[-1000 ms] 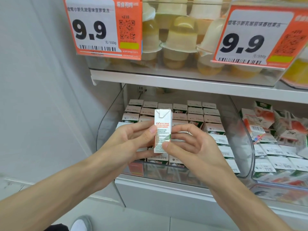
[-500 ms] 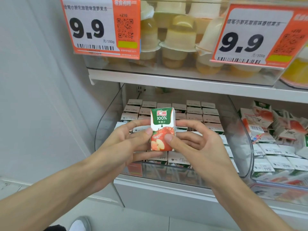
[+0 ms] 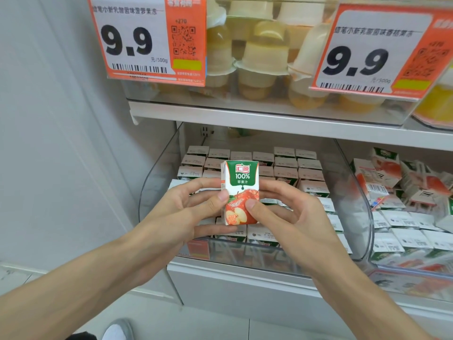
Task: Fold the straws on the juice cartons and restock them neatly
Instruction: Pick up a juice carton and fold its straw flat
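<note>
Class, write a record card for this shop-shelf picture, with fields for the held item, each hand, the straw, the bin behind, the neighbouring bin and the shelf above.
Held item: juice carton, upright, apple picture facing the camera
Left hand: pinches the carton's left side, thumb on front
Right hand: pinches its right side, thumb on front
Straw: not visible
Bin behind: clear bin, stocked cartons in neat rows
Neighbouring bin: jumbled cartons
Shelf above: jelly cups, price tags reading 9.9
</note>
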The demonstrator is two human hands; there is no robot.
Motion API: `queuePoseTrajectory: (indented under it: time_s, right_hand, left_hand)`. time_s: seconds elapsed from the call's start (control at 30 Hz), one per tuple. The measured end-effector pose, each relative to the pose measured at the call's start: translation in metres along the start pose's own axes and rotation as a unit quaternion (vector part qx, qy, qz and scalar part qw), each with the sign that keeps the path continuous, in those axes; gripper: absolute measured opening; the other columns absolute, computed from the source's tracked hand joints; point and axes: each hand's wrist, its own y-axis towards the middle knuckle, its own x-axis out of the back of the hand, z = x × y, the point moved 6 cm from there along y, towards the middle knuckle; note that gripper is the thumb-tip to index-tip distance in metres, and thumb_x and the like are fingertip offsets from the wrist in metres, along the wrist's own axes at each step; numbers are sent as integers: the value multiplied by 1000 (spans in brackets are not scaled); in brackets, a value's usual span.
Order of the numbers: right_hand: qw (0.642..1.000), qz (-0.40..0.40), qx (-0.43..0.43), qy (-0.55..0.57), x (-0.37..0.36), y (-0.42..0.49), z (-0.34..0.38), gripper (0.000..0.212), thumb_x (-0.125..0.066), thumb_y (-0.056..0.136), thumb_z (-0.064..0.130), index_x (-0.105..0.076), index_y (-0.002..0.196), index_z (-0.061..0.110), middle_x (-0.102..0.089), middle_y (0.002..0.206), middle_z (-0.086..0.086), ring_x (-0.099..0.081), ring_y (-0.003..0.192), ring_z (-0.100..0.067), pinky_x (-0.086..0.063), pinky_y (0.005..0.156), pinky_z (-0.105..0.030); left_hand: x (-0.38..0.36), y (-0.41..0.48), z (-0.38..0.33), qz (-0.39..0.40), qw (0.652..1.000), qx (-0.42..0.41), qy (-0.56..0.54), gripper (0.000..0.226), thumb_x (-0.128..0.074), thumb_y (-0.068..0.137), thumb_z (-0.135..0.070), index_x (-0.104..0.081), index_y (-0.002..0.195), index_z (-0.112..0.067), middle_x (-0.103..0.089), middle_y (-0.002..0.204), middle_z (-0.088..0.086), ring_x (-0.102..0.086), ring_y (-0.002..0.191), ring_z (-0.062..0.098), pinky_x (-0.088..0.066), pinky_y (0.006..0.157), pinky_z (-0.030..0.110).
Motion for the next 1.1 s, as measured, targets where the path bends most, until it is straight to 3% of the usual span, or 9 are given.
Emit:
queuePoseTrajectory:
  time_s: [0.23, 0.33, 0.4, 0.5, 0.6, 0.8, 0.97, 1.03, 1.1]
  right_hand:
    - [1000, 21, -15, 0, -4, 0, -3, 32, -84, 89, 18, -72, 116, 31, -81, 109, 13, -79, 99, -9, -62, 89, -23]
    - [998, 33, -4, -46, -10, -1, -4, 43, -91, 78, 35, -73, 117, 33, -78, 111, 13, -75, 102, -7, -62, 89, -29]
    - [997, 18, 0, -71, -8, 0, -4, 44, -94, 72, 40, -77, 113, 35, -75, 104, 8, -73, 95, -9, -62, 85, -31]
    - [998, 24, -11, -48, -3, 3, -4, 45, -93, 78, 28, -78, 120, 33, -78, 102, 4, -75, 92, -12, -63, 87, -30]
    - [999, 28, -24, -13, -1, 3, -4, 57, -90, 82, 22, -69, 135, 30, -81, 110, 9, -77, 101, -9, -61, 90, -23]
    - [999, 27, -26, -22, -2, 1, -2, 42, -89, 83, 23, -74, 121, 29, -81, 112, 10, -77, 105, -9, -61, 96, -30]
    - [999, 38, -23, 3, -1, 0, 3, 35, -82, 91, 17, -75, 121, 31, -80, 115, 13, -76, 108, -7, -60, 99, -26]
    - [999, 50, -15, 10, -3, -2, 5, 30, -75, 98, 13, -76, 122, 31, -79, 121, 14, -75, 113, -6, -59, 101, -31]
    - [997, 70, -14, 4, -8, -3, 5, 27, -75, 99, 24, -76, 123, 36, -76, 126, 17, -73, 116, -5, -54, 104, -34]
  left_hand:
    - [1, 0, -3, -13, 1000, 1, -3, 44, -76, 87, -26, -64, 128, -13, -79, 120, 12, -79, 106, 29, -66, 85, 36]
    - [-2, -3, -2, 17, 1000, 3, 25, 47, -77, 88, -29, -59, 128, -12, -80, 120, 10, -79, 107, 28, -65, 89, 37]
    - [-4, -3, 0, 38, 998, 7, 49, 47, -75, 92, -34, -57, 130, -12, -80, 120, 9, -77, 113, 28, -63, 96, 43]
    - [-5, -2, 0, 42, 998, 1, 37, 46, -71, 95, -32, -55, 131, -9, -78, 124, 9, -76, 115, 28, -61, 100, 49]
    - [-2, -1, -3, 19, 999, -12, 38, 52, -75, 89, -32, -58, 137, -21, -77, 127, 5, -76, 116, 27, -64, 94, 46]
    - [-1, 0, 0, 27, 998, -22, 57, 47, -73, 94, -32, -68, 140, -26, -75, 133, 0, -75, 118, 24, -65, 91, 40]
    - [-3, 0, -4, 59, 997, -27, 39, 34, -62, 104, -35, -71, 137, -30, -76, 132, 4, -74, 120, 25, -63, 93, 35]
    - [2, 2, -4, 31, 999, -27, 25, 36, -69, 99, -29, -70, 135, -27, -76, 128, 10, -76, 114, 31, -64, 91, 36]
    - [4, 3, -1, 12, 1000, -16, 13, 45, -76, 91, -25, -66, 135, -23, -77, 126, 13, -78, 108, 35, -65, 89, 38]
